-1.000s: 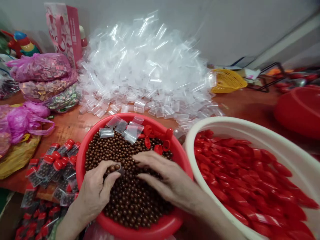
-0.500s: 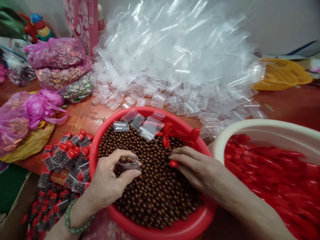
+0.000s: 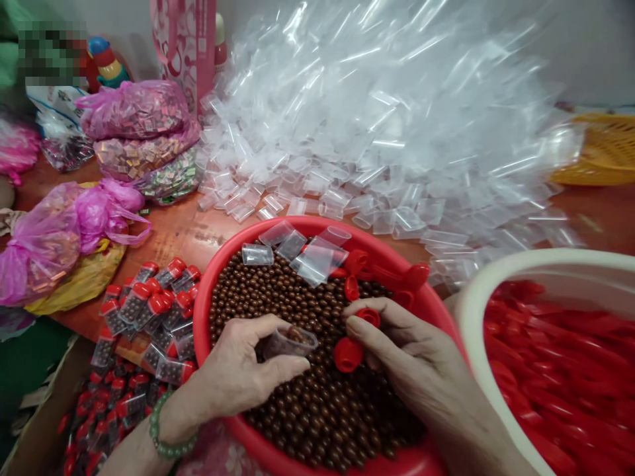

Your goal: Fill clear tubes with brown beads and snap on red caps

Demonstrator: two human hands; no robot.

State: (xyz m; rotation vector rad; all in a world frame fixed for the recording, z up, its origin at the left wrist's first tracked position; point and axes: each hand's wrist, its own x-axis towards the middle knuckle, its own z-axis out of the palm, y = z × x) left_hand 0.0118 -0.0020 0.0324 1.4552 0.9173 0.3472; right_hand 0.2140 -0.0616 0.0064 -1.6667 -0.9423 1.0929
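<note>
In my left hand (image 3: 243,367) is a small clear plastic tube (image 3: 282,345), its open end facing right, with several brown balls inside. My right hand (image 3: 401,350) grips a red cap (image 3: 368,318) between thumb and fingers. Just below its fingertips a second red cap (image 3: 348,354) shows; whether it is joined to the first I cannot tell. Both hands are over a red basin (image 3: 317,228) full of glossy brown balls (image 3: 317,403). On the balls at the basin's far side lie several empty clear tubes (image 3: 317,254) and red cap pieces (image 3: 391,274).
Behind the basin rises a big heap of clear tubes (image 3: 377,119). At right stands a white tub (image 3: 476,311) of red pieces. Filled red-capped tubes (image 3: 149,301) are piled at left. Bags (image 3: 139,112) sit back left, a yellow basket (image 3: 595,149) back right.
My right hand has come up from the balls and now shows two red caps at its fingertips. The tube in my left hand has moved closer to them. The view has shifted slightly.
</note>
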